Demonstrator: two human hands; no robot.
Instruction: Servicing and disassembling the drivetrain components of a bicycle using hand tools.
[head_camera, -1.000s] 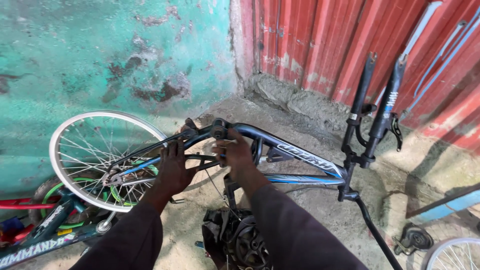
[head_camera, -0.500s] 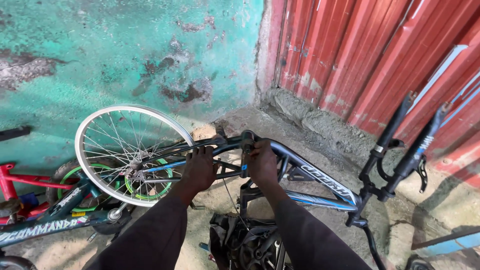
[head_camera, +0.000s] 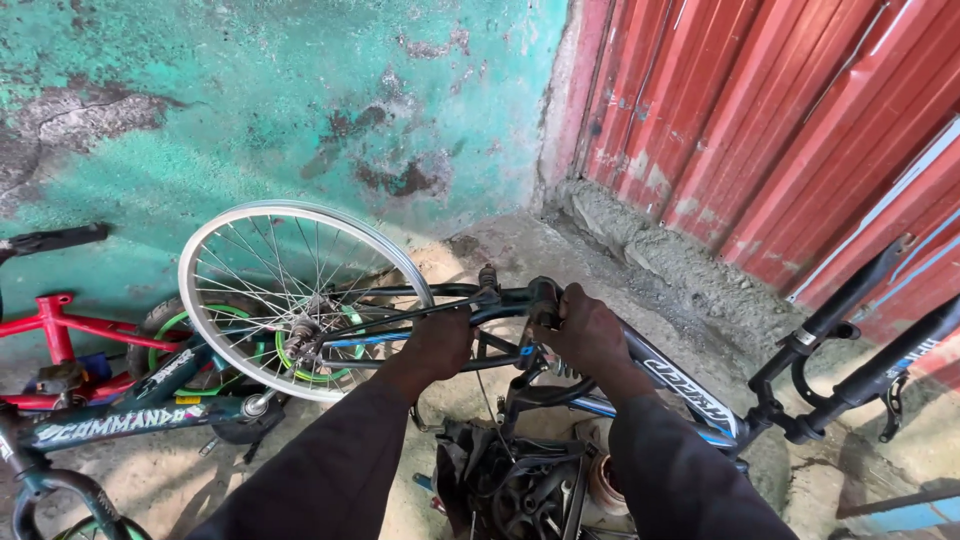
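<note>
Head view looks down on an upturned bicycle frame (head_camera: 690, 385), dark blue tubing with glossy paint and white lettering, lying across a rough, sandy concrete floor (head_camera: 520, 250). Behind it rises a plastered wall (head_camera: 300, 90) in flaking turquoise, patched with grey where the coat has come off, and to the right a ribbed sheet of red corrugated metal (head_camera: 760, 110) above a crumbly cement kerb. At the frame's rear sits a bare wheel (head_camera: 300, 300), a shiny silver rim with thin crossed spokes and no tyre. The left hand (head_camera: 435, 345) is curled shut around the thin dark stays of the frame, just beside the wheel's rim, fingers wrapped under the tubes. The right hand (head_camera: 590, 335) is closed in a fist over the frame's thicker tube, close to a small black fitting (head_camera: 545, 300) near the junction; whether it grips that fitting or only the tube, I cannot tell. Both forearms wear dark sleeves. The black suspension fork (head_camera: 850, 350) juts up at the right. A red child's bicycle (head_camera: 60, 325) and a teal frame (head_camera: 120, 425) lie at the left, and a heap of black parts (head_camera: 510, 485) sits below the hands.
</note>
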